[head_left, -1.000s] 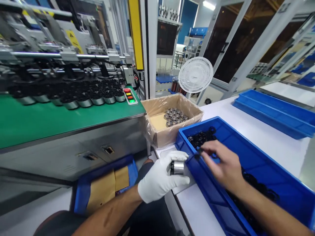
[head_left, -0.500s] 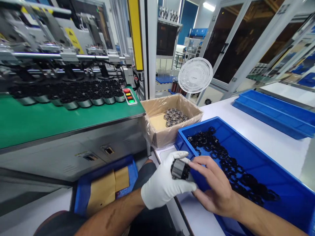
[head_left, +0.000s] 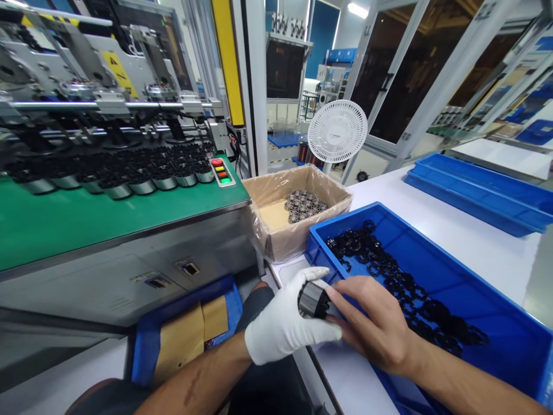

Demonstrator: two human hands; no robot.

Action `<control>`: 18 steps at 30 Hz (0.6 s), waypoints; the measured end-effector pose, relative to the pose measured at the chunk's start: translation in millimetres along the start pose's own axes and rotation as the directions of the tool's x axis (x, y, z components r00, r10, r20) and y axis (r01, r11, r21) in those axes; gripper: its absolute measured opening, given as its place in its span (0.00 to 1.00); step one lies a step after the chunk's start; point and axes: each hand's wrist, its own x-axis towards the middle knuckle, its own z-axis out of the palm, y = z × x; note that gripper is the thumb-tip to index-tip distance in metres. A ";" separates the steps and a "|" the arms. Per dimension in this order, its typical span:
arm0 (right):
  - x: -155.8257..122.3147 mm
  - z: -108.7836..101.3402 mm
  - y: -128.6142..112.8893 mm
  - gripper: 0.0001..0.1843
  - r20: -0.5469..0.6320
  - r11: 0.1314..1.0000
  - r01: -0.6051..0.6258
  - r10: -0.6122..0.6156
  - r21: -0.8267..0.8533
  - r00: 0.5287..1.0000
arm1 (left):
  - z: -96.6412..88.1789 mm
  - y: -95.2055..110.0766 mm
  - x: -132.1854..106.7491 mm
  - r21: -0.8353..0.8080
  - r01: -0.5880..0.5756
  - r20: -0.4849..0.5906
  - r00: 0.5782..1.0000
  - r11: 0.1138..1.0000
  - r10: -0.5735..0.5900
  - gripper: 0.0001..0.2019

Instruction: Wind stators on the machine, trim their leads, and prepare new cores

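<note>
In the middle front, my left hand (head_left: 283, 323), in a white glove, is wrapped around a stator core (head_left: 313, 299), a grey ribbed metal cylinder with a black plastic end. My bare right hand (head_left: 378, 323) meets it from the right, its fingertips closed on the black end. Part of the core is hidden by the fingers. Just beyond my right hand is a blue bin (head_left: 436, 253) with many loose black plastic rings (head_left: 401, 282) lying in it.
Left is a green bench (head_left: 56, 222) with rows of black-topped cores (head_left: 142, 185), a button panel (head_left: 223, 172) and a machine. A plastic-lined carton (head_left: 276, 242) holds metal cores. Behind stands a white fan (head_left: 337, 131). Blue trays (head_left: 479, 193) lie on the right.
My right fingers have moved inward and closed onto the core's black end; the thumb has gone from beside the glove to behind it. The view has shifted slightly.
</note>
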 end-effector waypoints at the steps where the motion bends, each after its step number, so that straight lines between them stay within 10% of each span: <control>1: 0.5 -0.4 -0.2 0.16 0.013 1.000 0.004 -0.004 -0.015 1.000 | -0.3 -0.7 0.3 0.022 -0.005 -0.003 1.000 1.000 0.006 0.39; 18: 5.1 -3.7 -1.0 0.15 0.104 1.000 -0.006 0.006 -0.001 0.995 | -2.4 -5.9 3.7 0.050 -0.015 -0.013 1.000 0.999 0.016 0.36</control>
